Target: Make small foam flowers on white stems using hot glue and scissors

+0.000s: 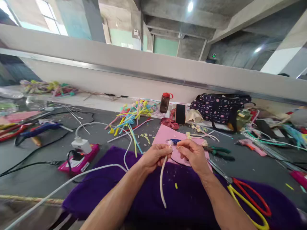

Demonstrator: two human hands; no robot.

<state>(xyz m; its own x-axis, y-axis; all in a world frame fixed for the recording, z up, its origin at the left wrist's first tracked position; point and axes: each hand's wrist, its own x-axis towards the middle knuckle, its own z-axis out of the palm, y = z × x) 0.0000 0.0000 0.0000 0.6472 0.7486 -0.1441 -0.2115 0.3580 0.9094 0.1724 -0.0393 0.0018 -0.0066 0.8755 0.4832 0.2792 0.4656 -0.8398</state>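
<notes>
My left hand (157,156) is closed in a pinch on a white fuzzy stem (161,185), which looks like a chenille stem. Its long tail hangs down over the dark purple cloth (100,191). A small pale tuft (170,143) shows at the stem's upper end, above the left fingertips. Close beside it, the fingers of my right hand (192,155) are pressed together; whatever is between them is too small to make out. Behind both hands lies a pink sheet (163,135), with a blue tool (176,141) on it, partly hidden.
Red-and-yellow-handled scissors (249,195) lie by my right forearm, near green-handled pliers (219,150). Colourful stems (134,118), a bottle (165,103), a phone (180,114) and a patterned bag (213,108) stand farther back. A magenta power strip (81,159) with cables sits left.
</notes>
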